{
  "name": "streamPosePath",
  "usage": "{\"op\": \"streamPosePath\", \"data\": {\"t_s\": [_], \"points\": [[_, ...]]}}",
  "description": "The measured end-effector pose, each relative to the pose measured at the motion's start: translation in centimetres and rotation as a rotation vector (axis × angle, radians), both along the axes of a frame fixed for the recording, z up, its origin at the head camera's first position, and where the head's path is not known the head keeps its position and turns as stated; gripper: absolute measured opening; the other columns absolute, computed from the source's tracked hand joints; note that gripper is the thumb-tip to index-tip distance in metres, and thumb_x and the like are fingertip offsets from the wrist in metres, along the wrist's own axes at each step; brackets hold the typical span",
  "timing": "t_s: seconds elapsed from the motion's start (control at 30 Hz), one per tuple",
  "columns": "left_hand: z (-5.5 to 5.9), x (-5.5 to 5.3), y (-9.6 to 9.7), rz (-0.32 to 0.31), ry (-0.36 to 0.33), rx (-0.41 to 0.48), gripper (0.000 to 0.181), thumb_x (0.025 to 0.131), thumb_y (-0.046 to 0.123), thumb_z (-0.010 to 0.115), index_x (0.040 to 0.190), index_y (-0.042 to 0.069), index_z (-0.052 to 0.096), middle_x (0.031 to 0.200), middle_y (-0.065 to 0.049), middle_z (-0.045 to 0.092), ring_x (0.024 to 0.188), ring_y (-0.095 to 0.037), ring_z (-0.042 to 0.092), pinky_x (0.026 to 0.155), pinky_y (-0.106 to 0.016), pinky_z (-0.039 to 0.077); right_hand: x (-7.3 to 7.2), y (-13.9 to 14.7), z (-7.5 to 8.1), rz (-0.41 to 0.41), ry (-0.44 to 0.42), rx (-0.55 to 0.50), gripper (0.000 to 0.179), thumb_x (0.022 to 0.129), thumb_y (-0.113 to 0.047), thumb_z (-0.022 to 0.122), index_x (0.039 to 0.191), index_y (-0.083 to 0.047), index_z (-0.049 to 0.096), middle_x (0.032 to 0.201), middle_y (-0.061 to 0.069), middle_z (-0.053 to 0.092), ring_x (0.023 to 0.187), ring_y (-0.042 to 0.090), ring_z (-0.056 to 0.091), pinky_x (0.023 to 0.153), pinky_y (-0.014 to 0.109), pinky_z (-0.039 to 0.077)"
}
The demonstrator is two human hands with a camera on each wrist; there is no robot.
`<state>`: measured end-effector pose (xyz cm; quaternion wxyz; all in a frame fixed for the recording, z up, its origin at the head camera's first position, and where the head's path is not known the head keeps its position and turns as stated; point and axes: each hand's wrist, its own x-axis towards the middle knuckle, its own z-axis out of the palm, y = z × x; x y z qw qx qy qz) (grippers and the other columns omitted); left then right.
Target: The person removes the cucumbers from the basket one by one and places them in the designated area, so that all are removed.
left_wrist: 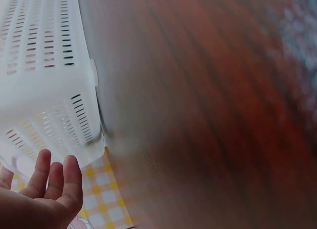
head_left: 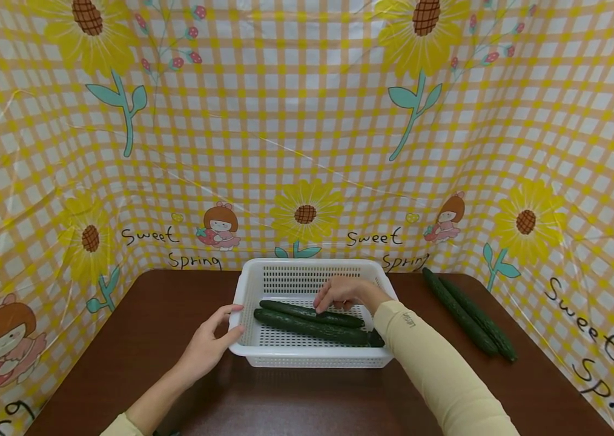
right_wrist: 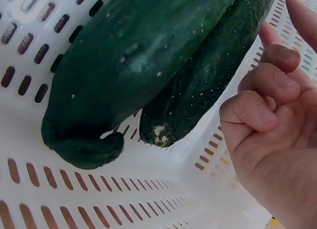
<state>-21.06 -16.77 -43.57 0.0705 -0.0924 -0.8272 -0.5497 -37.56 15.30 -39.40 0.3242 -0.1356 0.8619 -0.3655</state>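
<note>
A white plastic basket (head_left: 312, 264) with slotted walls stands on the table and holds two long dark green cucumbers. The far cucumber (head_left: 285, 307) is the thinner one; the near cucumber (head_left: 307, 327) has a bent end in the right wrist view. My left hand (head_left: 214, 336) touches the basket's left rim, its fingers (left_wrist: 73, 177) fairly straight beside the wall. Inside the basket, my right hand (head_left: 342, 290) hovers low over the far cucumber, fingertips at its upper side. Its rear fingers (right_wrist: 257, 110) are loosely bent; no cucumber shows between thumb and forefinger.
Two more cucumbers (head_left: 465, 315) lie side by side on the dark brown table (head_left: 187, 290), right of the basket. A yellow checked cloth (head_left: 307, 151) with sunflowers surrounds the table at the back and both sides.
</note>
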Motion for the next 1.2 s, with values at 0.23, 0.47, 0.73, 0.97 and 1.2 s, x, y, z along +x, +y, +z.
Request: {"op": "streamPosePath", "data": {"t_s": [0.23, 0.47, 0.73, 0.97, 1.2], "points": [[-0.36, -0.16, -0.17, 0.004, -0.002, 0.000, 0.043, 0.095, 0.028, 0.071, 0.136, 0.023, 0.059, 0.109, -0.003, 0.067, 0.116, -0.021, 0.055, 0.102, -0.049, 0.038, -0.29, 0.28, -0.50, -0.002, -0.035, 0.021, 0.019, 0.085, -0.015, 0.080, 0.104, -0.013, 0.079, 0.066, -0.003, 0.061, 0.051, 0.011, 0.028, 0.053, 0.030, 0.026], [-0.72, -0.31, -0.36, 0.001, 0.003, -0.003, 0.043, 0.096, 0.027, 0.070, 0.137, 0.023, 0.057, 0.109, -0.003, 0.066, 0.117, -0.022, 0.054, 0.103, -0.051, 0.036, -0.39, 0.45, -0.66, 0.019, -0.053, 0.068, 0.025, 0.084, -0.015, 0.081, 0.108, -0.013, 0.077, 0.062, -0.004, 0.055, 0.051, 0.010, 0.028, 0.053, 0.028, 0.026], [-0.69, -0.39, -0.29, 0.005, 0.013, -0.014, 0.043, 0.095, 0.029, 0.070, 0.136, 0.023, 0.058, 0.108, -0.002, 0.067, 0.118, -0.022, 0.055, 0.104, -0.050, 0.035, -0.24, 0.57, -0.75, 0.052, -0.024, 0.133, 0.025, 0.084, -0.018, 0.082, 0.107, -0.014, 0.075, 0.059, -0.007, 0.047, 0.049, 0.008, 0.025, 0.053, 0.028, 0.028], [-0.86, -0.51, -0.31, 0.007, 0.034, -0.023, 0.043, 0.095, 0.029, 0.071, 0.136, 0.022, 0.059, 0.106, -0.002, 0.067, 0.116, -0.021, 0.055, 0.102, -0.050, 0.036, 0.03, 0.26, -0.53, 0.096, 0.018, 0.181, 0.025, 0.086, -0.020, 0.080, 0.110, -0.015, 0.074, 0.062, -0.007, 0.047, 0.051, 0.009, 0.026, 0.055, 0.029, 0.030], [-0.65, -0.45, -0.24, 0.004, 0.027, -0.019, 0.043, 0.095, 0.030, 0.071, 0.136, 0.023, 0.059, 0.106, -0.001, 0.067, 0.115, -0.021, 0.056, 0.103, -0.052, 0.036, -0.17, 0.04, -0.48, 0.151, 0.073, 0.202, 0.012, 0.089, -0.018, 0.078, 0.098, -0.014, 0.071, 0.081, -0.008, 0.059, 0.050, 0.007, 0.024, 0.057, 0.029, 0.030]]}}
